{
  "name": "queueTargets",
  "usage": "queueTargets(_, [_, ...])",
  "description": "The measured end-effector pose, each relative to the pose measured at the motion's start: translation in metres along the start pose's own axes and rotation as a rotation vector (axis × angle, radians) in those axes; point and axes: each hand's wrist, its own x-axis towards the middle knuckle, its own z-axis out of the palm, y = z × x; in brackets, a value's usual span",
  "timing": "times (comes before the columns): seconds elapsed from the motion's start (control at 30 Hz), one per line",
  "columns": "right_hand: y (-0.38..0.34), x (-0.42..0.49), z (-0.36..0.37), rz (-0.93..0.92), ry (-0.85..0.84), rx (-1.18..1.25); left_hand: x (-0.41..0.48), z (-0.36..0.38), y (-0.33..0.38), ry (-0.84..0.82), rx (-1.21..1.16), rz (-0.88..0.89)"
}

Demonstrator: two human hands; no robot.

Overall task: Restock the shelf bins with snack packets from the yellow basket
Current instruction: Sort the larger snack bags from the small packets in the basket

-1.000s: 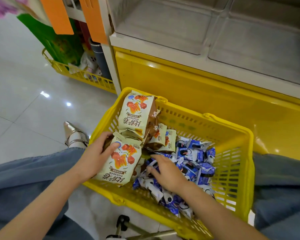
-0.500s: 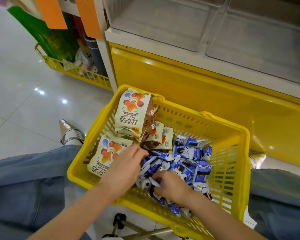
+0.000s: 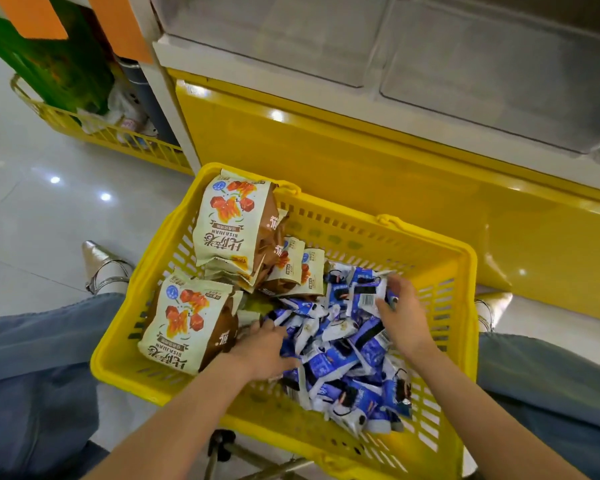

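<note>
The yellow basket sits between my knees. Its right half holds a heap of small blue-and-white snack packets. On its left lie large cream-and-brown snack bags, with another leaning on the far corner. My left hand rests palm down on the left edge of the blue heap, fingers buried among packets. At the heap's far right, my right hand grips a few blue packets. Clear shelf bins stand above the yellow base panel.
A second yellow basket with green bags stands at the left behind the shelf upright. Orange tags hang above it. My legs in blue trousers flank the basket, with a silver shoe on the tiled floor. A stool frame shows below.
My left hand has let go of the large cream bag and moved right onto the blue packets. My right hand has moved to the far right of the heap and closed on packets.
</note>
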Motion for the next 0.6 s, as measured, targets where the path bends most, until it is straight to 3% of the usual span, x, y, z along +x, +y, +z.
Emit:
queueTargets(0.07, [0.002, -0.009, 0.005, -0.192, 0.016, -0.183, -0.001, 0.002, -0.002, -0.037, 0.003, 0.035])
queueTargets(0.13, [0.002, -0.023, 0.015, -0.314, -0.137, -0.207, -0.003, 0.004, -0.003, -0.029, 0.030, 0.064])
queueTargets(0.23, [0.004, -0.044, 0.039, -0.353, -0.451, -0.291, -0.006, 0.004, -0.003, 0.051, 0.075, 0.098])
queueTargets(0.33, [0.011, -0.051, 0.060, -0.356, -0.616, -0.470, -0.011, -0.001, -0.006, 0.160, 0.026, 0.132])
queueTargets(0.6, [0.006, -0.044, 0.081, -0.158, -0.590, -0.434, -0.028, -0.004, -0.010, 0.441, -0.363, 0.165])
